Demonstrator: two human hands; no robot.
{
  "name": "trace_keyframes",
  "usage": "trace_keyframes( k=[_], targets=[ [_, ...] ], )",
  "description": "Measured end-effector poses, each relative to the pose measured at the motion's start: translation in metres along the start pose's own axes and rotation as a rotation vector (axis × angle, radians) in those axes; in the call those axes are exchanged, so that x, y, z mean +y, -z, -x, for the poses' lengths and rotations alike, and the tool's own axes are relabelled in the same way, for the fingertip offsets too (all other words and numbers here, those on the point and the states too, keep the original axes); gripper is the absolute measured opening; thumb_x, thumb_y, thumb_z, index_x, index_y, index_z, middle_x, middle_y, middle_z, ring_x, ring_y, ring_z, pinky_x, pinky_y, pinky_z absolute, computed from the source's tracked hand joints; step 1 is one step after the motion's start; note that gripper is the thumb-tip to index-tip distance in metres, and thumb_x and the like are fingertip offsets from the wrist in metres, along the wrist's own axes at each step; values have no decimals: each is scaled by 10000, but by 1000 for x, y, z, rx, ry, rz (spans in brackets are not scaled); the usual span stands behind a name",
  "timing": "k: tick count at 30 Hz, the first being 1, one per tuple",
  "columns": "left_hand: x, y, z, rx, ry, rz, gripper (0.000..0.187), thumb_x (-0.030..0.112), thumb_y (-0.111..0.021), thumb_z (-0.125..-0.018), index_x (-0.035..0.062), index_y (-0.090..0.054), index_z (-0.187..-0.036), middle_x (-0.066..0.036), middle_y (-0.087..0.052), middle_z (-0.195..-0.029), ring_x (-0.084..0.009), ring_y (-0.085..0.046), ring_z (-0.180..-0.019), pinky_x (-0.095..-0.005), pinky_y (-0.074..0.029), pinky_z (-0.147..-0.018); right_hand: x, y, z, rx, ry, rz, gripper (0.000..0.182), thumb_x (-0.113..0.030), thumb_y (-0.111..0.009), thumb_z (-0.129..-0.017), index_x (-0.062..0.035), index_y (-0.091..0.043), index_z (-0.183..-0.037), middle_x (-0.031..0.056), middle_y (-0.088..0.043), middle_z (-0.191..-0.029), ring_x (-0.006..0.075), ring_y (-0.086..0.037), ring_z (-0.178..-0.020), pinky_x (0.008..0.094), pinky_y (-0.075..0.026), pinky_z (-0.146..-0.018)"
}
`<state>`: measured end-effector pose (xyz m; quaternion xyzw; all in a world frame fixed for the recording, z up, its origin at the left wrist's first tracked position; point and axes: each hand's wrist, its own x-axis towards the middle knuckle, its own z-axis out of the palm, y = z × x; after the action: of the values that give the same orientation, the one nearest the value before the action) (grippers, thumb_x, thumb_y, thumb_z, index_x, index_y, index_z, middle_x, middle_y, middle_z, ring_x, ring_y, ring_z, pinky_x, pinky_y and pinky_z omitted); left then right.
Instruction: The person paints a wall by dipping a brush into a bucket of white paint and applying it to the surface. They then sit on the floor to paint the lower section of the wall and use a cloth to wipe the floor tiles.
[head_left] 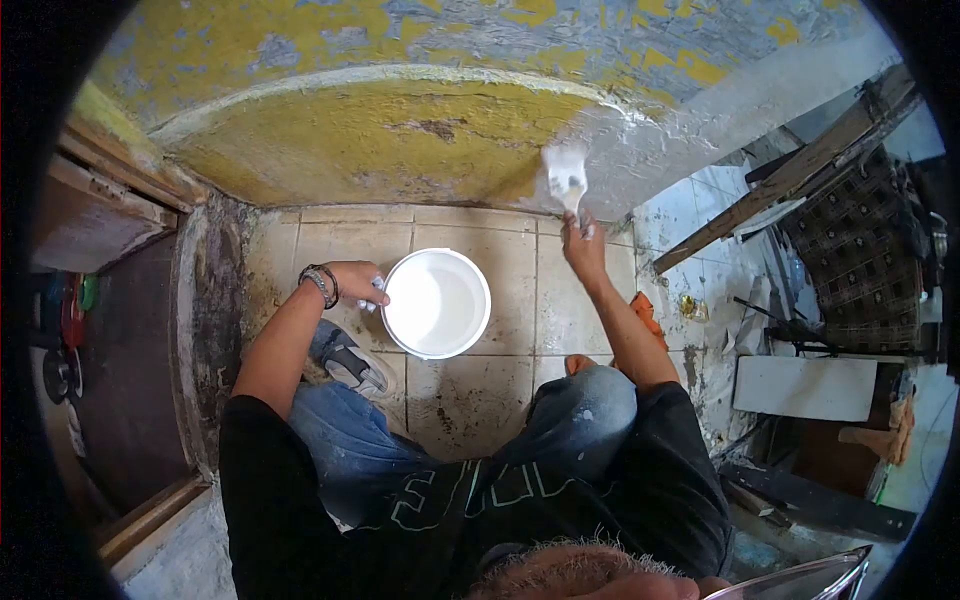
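Note:
My right hand (pixel 584 248) is closed round the handle of a paintbrush (pixel 567 180). The brush's wide white head rests against the lower wall (pixel 430 140), where yellow, flaking paint meets a freshly whitened patch (pixel 640 150). My left hand (pixel 358 284) grips the left side of a white bucket (pixel 487 312), its thumb over the rim and white smears on the fingers. White paint or a similar liquid (pixel 437 305) lies inside the bucket, which stands upright on the floor between my feet and the wall.
Beige tiles (pixel 485 395) with dirt marks cover the floor. To the left is a wooden door frame (pixel 190 320). A slanted wooden post (pixel 780 185), an orange cloth (pixel 647 318), a white board (pixel 805 388) and clutter lie to the right. My shoe (pixel 358 365) is near the bucket.

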<state>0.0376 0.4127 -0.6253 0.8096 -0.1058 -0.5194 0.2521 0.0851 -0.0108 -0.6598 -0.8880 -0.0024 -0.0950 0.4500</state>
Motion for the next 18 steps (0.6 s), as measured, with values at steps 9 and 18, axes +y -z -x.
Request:
trace_keyframes(
  k=[9, 18],
  targets=[
    [-9, -5, -6, 7, -36, 29, 380, 364, -669, -838, 12, -692, -979, -63, -690, -812, -153, -628, -709, -308, -505, -657, -68, 51, 4, -31, -132, -316, 229, -249, -539, -958, -39, -599, -889, -8, -518, -616, 87, -450, -486, 260, -341, -421],
    [-5, -7, -4, 39, -47, -9, 346, 356, -659, -841, 21, -701, -916, -68, -692, -772, -164, -643, -683, -315, -506, -635, -114, 86, -19, 34, -2, -132, 286, -289, -544, -965, -13, -593, -911, 71, -570, -662, 151, -522, -558, 317, -410, -510]
  ],
)
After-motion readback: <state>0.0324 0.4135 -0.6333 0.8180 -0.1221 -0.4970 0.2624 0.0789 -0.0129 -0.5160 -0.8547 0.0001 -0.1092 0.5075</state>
